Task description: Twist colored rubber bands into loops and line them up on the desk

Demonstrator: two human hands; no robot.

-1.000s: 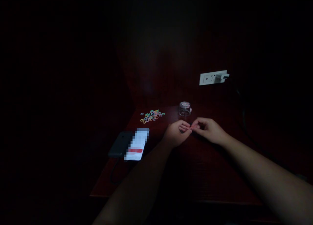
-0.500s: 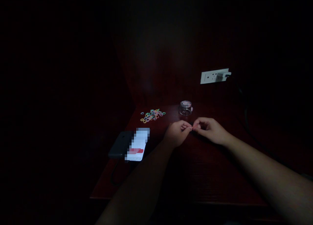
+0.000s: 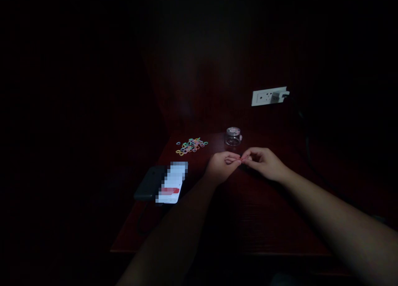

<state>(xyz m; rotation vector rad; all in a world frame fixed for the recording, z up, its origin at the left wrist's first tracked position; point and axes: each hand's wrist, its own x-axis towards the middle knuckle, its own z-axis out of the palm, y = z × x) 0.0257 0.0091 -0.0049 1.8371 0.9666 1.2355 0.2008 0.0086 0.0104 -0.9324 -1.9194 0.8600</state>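
My left hand [image 3: 221, 166] and my right hand [image 3: 265, 163] meet fingertip to fingertip above the table, both closed in a pinch. Between them shows a tiny orange-red elastic band [image 3: 240, 159], mostly covered by the fingers. Just beyond the hands stands a small clear round jar [image 3: 233, 137] with a pinkish patterned top. To its left, a loose pile of colourful small elastic bands [image 3: 192, 145] lies spread on the dark red table [image 3: 261, 224].
A lit phone [image 3: 173, 183] lies left of my left forearm, against a dark power bank [image 3: 149, 183] with a cable. On the back wall is a white socket [image 3: 263, 97] with a plugged-in charger [image 3: 280, 96]; its dark cable runs down the right side.
The whole view has shifted slightly, so everything sits a little further left. Both hands keep their pinch, and a bit more of the orange-red band shows between the fingertips.
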